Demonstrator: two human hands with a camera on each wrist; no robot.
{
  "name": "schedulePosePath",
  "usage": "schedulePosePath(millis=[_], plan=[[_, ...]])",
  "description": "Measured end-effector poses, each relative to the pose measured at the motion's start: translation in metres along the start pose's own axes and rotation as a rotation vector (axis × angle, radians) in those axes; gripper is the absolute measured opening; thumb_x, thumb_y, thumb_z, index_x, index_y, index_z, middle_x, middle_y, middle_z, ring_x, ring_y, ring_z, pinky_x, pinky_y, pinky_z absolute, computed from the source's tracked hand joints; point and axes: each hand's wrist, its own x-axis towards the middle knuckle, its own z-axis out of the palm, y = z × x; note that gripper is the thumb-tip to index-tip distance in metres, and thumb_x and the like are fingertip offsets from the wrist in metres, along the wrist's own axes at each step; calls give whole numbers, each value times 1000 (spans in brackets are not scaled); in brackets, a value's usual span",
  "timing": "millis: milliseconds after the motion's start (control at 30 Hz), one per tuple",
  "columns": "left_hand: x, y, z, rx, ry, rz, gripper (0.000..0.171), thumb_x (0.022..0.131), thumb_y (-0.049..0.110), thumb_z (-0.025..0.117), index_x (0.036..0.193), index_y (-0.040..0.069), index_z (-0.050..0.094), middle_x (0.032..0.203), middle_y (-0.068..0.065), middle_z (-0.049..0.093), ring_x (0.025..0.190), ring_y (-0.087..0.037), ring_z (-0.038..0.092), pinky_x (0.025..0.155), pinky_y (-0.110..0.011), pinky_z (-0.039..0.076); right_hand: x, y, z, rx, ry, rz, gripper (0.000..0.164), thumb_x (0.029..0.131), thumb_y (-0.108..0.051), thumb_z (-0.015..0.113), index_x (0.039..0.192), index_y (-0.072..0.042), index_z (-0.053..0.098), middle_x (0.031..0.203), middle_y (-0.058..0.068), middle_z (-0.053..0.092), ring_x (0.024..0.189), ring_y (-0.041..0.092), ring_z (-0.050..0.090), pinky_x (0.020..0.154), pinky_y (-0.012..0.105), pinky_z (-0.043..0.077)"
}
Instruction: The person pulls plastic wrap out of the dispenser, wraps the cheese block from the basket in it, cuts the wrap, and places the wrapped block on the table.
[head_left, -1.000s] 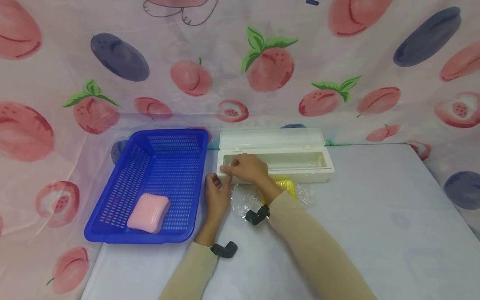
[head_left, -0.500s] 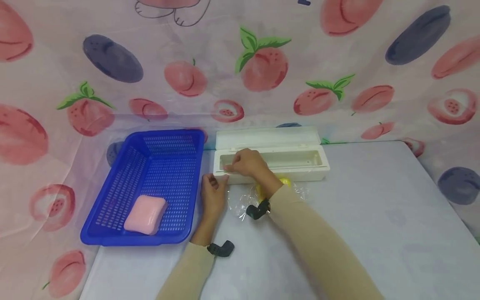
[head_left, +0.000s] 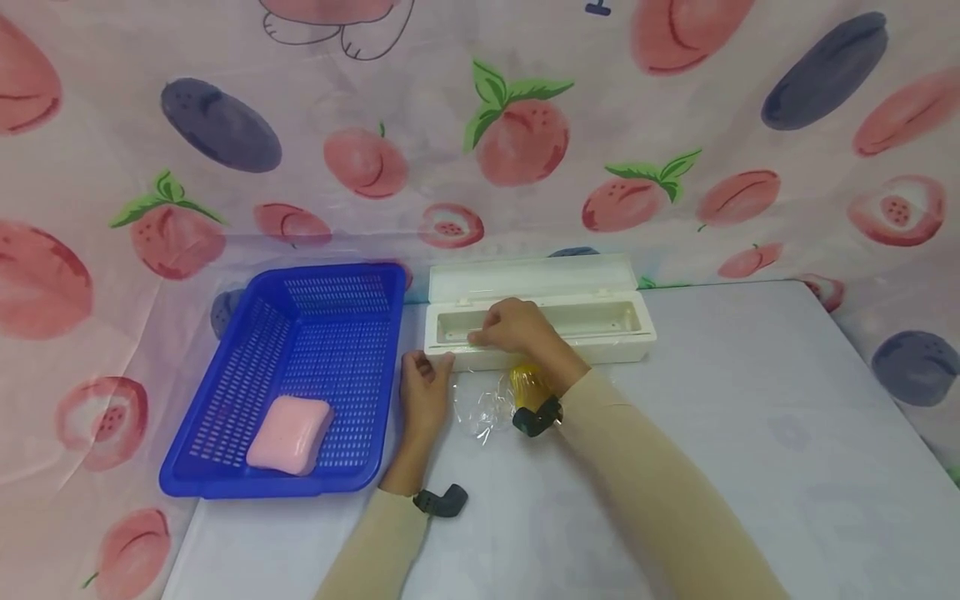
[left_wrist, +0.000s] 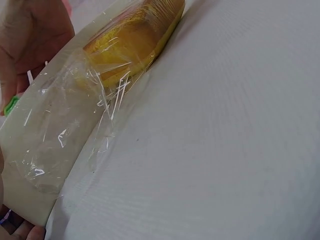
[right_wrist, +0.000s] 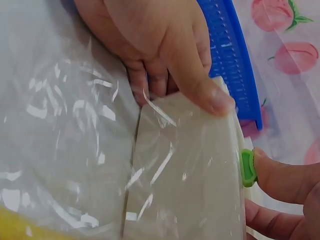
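Note:
My left hand (head_left: 426,396) grips the left front corner of a long white box (head_left: 630,350), its thumb on the top edge and its fingers curled at the front. In the right wrist view, my right hand (right_wrist: 290,195) pinches a small green slider (right_wrist: 248,167) at the box's top front edge. Clear plastic film (right_wrist: 170,150) hangs over the front of the box onto the table. A rounded yellow thing (left_wrist: 135,45) lies under film against the box, its kind hidden by glare. The box's lid (head_left: 532,277) stands raised at the back.
A blue perforated basket (head_left: 395,333) stands left of the box, close beside my left hand. In it lies a pink bar of soap (head_left: 291,435). A peach-printed cloth (head_left: 442,108) hangs behind the table (head_left: 750,417), which has a pale cover.
My right hand has moved rightward along the box's front edge, away from the left corner. My left hand keeps its hold there. The whole head view has shifted slightly.

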Motion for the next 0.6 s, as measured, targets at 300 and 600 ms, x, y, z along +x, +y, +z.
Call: schedulePosePath(millis=[300, 600], plan=[[0, 1, 0, 11, 20, 5, 45, 97, 30, 71, 124, 1, 50, 124, -27, 63, 117, -40, 65, 102, -50, 53, -11, 27, -22, -17, -29, 8, 39, 88, -51, 74, 97, -12, 74, 98, 6, 71, 93, 24, 60, 82, 36, 50], [1, -2, 1, 9, 17, 13, 45, 97, 30, 70, 124, 1, 50, 123, -26, 63, 117, -40, 65, 103, -49, 52, -25, 49, -46, -98, -26, 122, 43, 87, -57, 73, 98, -15, 72, 102, 5, 69, 103, 28, 58, 105, 68, 41]])
